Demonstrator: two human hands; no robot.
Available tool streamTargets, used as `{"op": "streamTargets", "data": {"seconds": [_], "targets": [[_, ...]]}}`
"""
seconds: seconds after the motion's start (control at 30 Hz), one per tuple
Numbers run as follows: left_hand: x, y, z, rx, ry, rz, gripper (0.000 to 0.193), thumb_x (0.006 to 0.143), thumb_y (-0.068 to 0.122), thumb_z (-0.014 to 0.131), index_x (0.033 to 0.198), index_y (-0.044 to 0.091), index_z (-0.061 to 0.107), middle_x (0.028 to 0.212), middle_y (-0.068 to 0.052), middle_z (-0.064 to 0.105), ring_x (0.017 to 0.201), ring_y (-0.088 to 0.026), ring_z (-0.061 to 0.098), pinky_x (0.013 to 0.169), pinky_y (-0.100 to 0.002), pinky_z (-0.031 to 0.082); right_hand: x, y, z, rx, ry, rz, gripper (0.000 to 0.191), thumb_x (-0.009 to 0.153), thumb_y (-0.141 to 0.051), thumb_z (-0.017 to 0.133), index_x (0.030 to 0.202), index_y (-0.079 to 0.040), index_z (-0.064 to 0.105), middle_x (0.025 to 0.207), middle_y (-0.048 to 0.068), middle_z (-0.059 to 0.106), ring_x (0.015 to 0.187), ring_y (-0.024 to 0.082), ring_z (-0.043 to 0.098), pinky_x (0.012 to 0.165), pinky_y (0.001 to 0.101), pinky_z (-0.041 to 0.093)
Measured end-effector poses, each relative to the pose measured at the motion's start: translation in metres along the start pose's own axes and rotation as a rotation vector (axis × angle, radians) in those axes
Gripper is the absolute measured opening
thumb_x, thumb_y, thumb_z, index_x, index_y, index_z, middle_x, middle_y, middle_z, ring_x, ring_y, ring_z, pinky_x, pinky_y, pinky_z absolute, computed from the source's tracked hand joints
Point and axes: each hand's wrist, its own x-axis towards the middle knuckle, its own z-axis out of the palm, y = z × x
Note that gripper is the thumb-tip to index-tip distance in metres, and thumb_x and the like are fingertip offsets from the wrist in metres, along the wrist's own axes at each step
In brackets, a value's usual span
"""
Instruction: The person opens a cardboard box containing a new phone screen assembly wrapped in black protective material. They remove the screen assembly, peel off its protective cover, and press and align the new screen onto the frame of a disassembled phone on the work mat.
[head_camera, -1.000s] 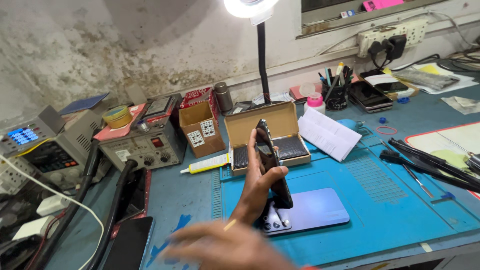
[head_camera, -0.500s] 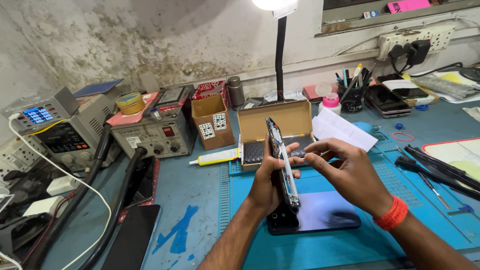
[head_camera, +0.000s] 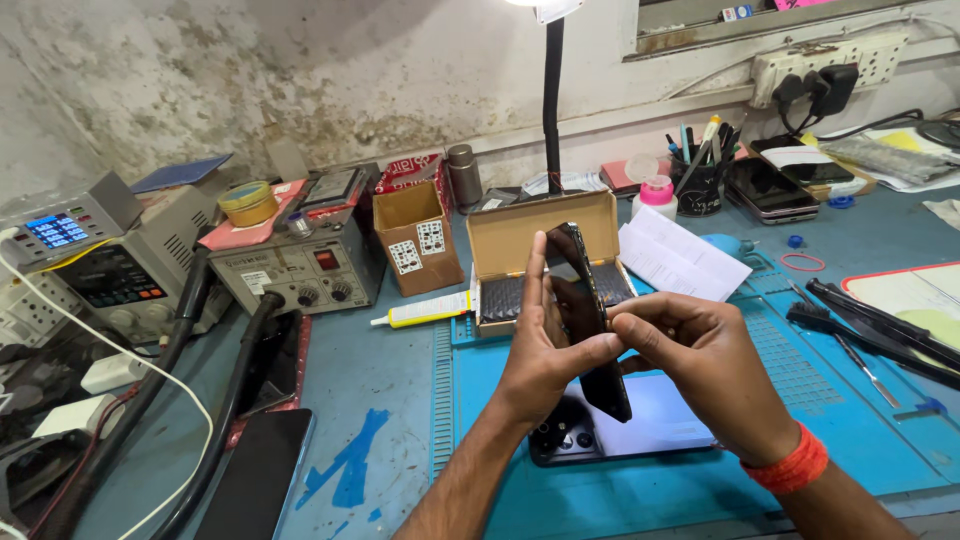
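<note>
1. Left hand (head_camera: 545, 345) & right hand (head_camera: 715, 365) both hold a thin black phone part (head_camera: 590, 320) upright, edge-on to the camera, above the blue work mat (head_camera: 700, 480). Left fingers straight up along its back, thumb pinched on the front. Right fingers curled, tips pressed on its edge. Both closed on it.
2. Under the hands: a phone (head_camera: 620, 425) lies back-up on the mat, pale glossy shell w/ dark camera block at its left end.
3. Just behind the part: open brown cardboard box (head_camera: 545, 245), flat, lid up, dark textured pad inside.
4. Left of that: taller brown carton (head_camera: 415, 235), open top, two small white stickers w/ black marks on its front.
5. White glue tube (head_camera: 425, 312) w/ yellow label, lying between carton & mat.
6. White folded paper sheet (head_camera: 680, 258) to the right of the box.
7. Grey metal bench unit (head_camera: 300, 270) w/ knobs & red switch at left; yellow tape roll (head_camera: 247, 203) behind it.
8. Orange band (head_camera: 785, 465) on right wrist.
9. Black tweezers & tools (head_camera: 870, 325) at the mat's right edge.
</note>
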Motion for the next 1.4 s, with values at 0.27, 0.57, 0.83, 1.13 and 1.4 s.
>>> {"op": "streamTargets", "data": {"seconds": [0.27,0.57,0.83,1.13,1.4], "targets": [[-0.001,0.008,0.008,-0.016,0.009,0.047,0.133,0.076,0.002,0.085,0.171,0.017,-0.007,0.152,-0.016,0.044,0.133,-0.024,0.056,0.114,-0.040,0.049,-0.008,-0.003,-0.002,-0.047,0.095,0.039,0.027,0.090,-0.015,0.072,0.110,0.001,0.079,0.096,0.010,0.082,0.084,0.015,0.076,0.074,0.0303,0.064],[0.000,0.002,0.010,0.042,0.026,0.103,0.133,0.077,0.002,0.087,0.171,0.014,-0.006,0.155,-0.016,0.047,0.134,-0.022,0.055,0.114,-0.039,0.051,-0.009,0.003,-0.003,-0.088,0.141,0.017,0.026,0.089,-0.016,0.073,0.108,0.001,0.080,0.090,0.009,0.081,0.078,0.013,0.074,0.068,0.0288,0.062],[-0.002,0.003,0.010,0.104,0.027,0.088,0.136,0.075,0.012,0.091,0.171,0.015,-0.006,0.153,-0.016,0.050,0.133,-0.022,0.057,0.113,-0.038,0.053,-0.014,0.010,-0.003,-0.082,0.138,-0.035,0.026,0.091,-0.014,0.073,0.110,0.002,0.080,0.088,0.010,0.080,0.076,0.012,0.071,0.068,0.0260,0.059],[-0.002,0.001,0.009,0.112,0.032,0.085,0.136,0.075,0.018,0.092,0.171,0.014,-0.004,0.155,-0.016,0.048,0.137,-0.022,0.055,0.115,-0.038,0.051,-0.015,0.007,0.001,-0.047,0.115,-0.048,0.026,0.091,-0.012,0.071,0.111,0.002,0.079,0.095,0.010,0.081,0.082,0.012,0.074,0.073,0.0280,0.063],[-0.002,0.001,0.008,0.103,0.041,0.090,0.135,0.075,0.012,0.091,0.171,0.014,-0.004,0.154,-0.016,0.048,0.134,-0.023,0.055,0.113,-0.039,0.051,-0.020,0.002,0.007,-0.133,0.123,-0.062,0.026,0.091,-0.010,0.070,0.113,-0.002,0.079,0.101,0.007,0.080,0.087,0.011,0.074,0.070,0.0274,0.065]]}}
